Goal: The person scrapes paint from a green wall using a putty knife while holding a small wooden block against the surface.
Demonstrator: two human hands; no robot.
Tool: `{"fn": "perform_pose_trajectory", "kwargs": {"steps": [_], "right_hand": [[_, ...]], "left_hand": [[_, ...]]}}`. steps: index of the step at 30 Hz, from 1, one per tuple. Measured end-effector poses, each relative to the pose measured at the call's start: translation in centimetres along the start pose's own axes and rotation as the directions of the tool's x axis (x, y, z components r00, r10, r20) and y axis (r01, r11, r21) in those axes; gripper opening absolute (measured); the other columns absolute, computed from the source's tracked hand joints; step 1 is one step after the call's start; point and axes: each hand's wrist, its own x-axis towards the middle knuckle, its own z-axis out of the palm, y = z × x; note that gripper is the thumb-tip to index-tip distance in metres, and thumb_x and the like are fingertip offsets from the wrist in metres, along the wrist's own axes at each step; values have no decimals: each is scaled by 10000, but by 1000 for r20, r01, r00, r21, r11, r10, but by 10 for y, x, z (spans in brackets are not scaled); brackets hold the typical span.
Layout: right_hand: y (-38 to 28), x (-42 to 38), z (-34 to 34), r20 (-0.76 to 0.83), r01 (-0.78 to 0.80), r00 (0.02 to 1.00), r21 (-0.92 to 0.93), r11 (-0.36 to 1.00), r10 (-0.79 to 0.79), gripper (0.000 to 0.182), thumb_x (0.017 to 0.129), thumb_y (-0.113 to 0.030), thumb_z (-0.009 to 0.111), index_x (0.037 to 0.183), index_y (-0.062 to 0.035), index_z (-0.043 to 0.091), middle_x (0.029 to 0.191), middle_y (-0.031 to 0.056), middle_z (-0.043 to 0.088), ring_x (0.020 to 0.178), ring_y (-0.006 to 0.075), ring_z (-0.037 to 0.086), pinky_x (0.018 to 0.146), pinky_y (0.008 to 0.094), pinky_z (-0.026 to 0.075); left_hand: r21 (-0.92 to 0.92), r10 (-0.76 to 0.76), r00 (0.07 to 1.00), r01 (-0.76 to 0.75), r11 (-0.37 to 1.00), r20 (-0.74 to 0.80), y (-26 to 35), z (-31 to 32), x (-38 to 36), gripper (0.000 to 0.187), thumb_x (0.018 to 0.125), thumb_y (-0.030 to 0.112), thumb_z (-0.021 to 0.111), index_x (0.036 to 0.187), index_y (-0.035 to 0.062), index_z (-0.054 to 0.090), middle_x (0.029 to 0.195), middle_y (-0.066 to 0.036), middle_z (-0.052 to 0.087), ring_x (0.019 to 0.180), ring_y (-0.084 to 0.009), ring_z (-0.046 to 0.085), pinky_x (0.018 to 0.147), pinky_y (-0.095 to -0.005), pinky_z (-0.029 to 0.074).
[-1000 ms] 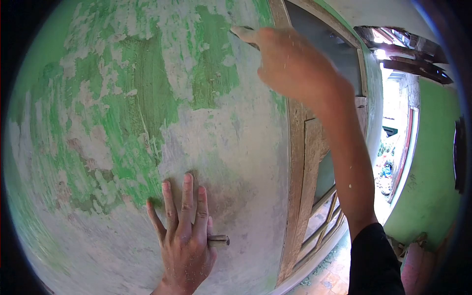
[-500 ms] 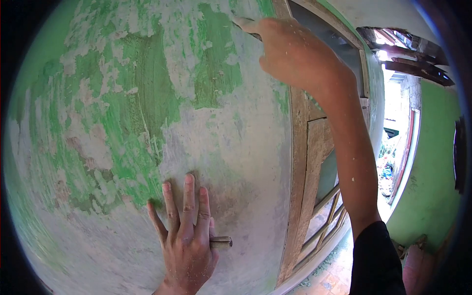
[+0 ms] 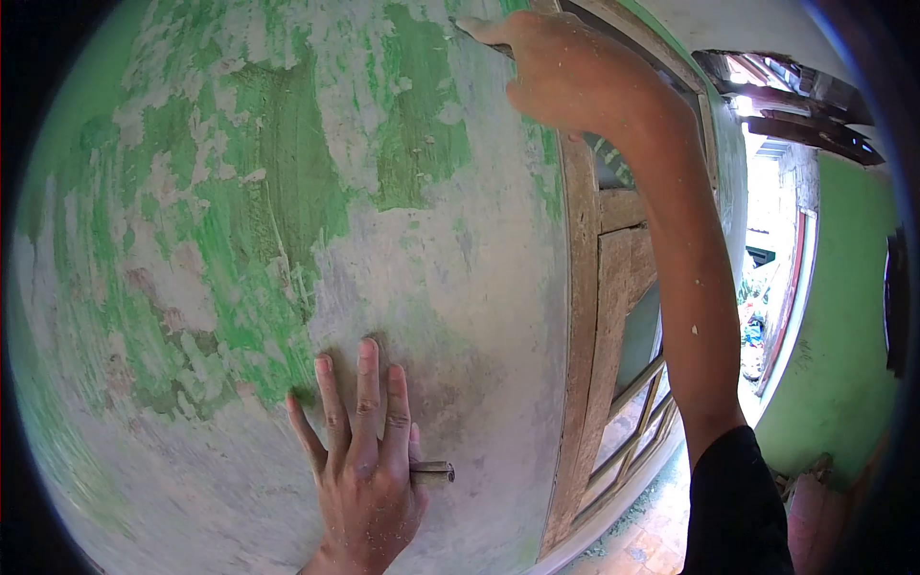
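My right hand (image 3: 585,77) is raised to the upper part of the wall (image 3: 479,287), fingers closed around a thin, flat scraper (image 3: 486,35). The scraper's pointed end meets a patch of green paint, and most of the tool is hidden by the hand. Lower down, my left hand (image 3: 364,470) lies flat against a bare pale area with its fingers spread. A short, hollow tube-like handle (image 3: 436,471) sticks out from under its thumb side, pinned between palm and wall; the rest of it is hidden. Flaky green paint (image 3: 297,153) covers much of the wall's left and upper part.
A wooden window frame (image 3: 580,355) borders the wall on the right, with slatted panes beside my right forearm. Beyond are a bright doorway (image 3: 767,249) and a green wall (image 3: 834,307). Paint flakes lie on the tiled floor (image 3: 642,546).
My right hand and the scraper have shifted slightly upward along the wall. My left hand stays in the same place.
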Motion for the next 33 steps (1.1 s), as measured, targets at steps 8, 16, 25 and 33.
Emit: {"fn": "perform_pose_trajectory", "kwargs": {"steps": [8, 16, 25, 33], "right_hand": [[11, 2, 24, -190, 45, 982, 135, 990, -19, 718, 766, 69, 489, 1458, -119, 513, 916, 330, 645, 836, 428, 673, 825, 459, 522], [-2, -8, 5, -111, 50, 993, 58, 997, -44, 723, 769, 66, 493, 1457, -156, 523, 997, 325, 656, 851, 397, 681, 824, 465, 516], [-3, 8, -1, -73, 50, 996, 62, 997, -45, 759, 780, 82, 487, 1493, -176, 484, 912, 291, 671, 575, 294, 597, 621, 404, 500], [3, -1, 0, -4, -9, 1000, 7, 1000, 9, 790, 750, 80, 488, 1488, -202, 487, 900, 314, 653, 696, 352, 664, 727, 461, 505]], "left_hand": [[-5, 15, 1000, -15, 1000, -7, -4, 2, -2, 613, 878, 37, 563, 1479, -1, 450, 1635, -194, 255, 1503, -506, 142, 1160, -713, 62], [-6, 34, 999, -35, 999, -30, -2, 1, -1, 610, 884, 48, 562, 1480, -9, 444, 1631, -207, 258, 1497, -520, 145, 1152, -724, 69], [-15, 18, 1000, -18, 1000, -5, -5, -2, -1, 583, 902, 75, 551, 1471, -7, 459, 1637, -192, 250, 1500, -511, 148, 1156, -719, 68], [-59, 23, 1000, -21, 998, 21, -9, -6, -6, 593, 897, 64, 557, 1475, -13, 449, 1639, -183, 250, 1506, -503, 130, 1161, -713, 53]]}}
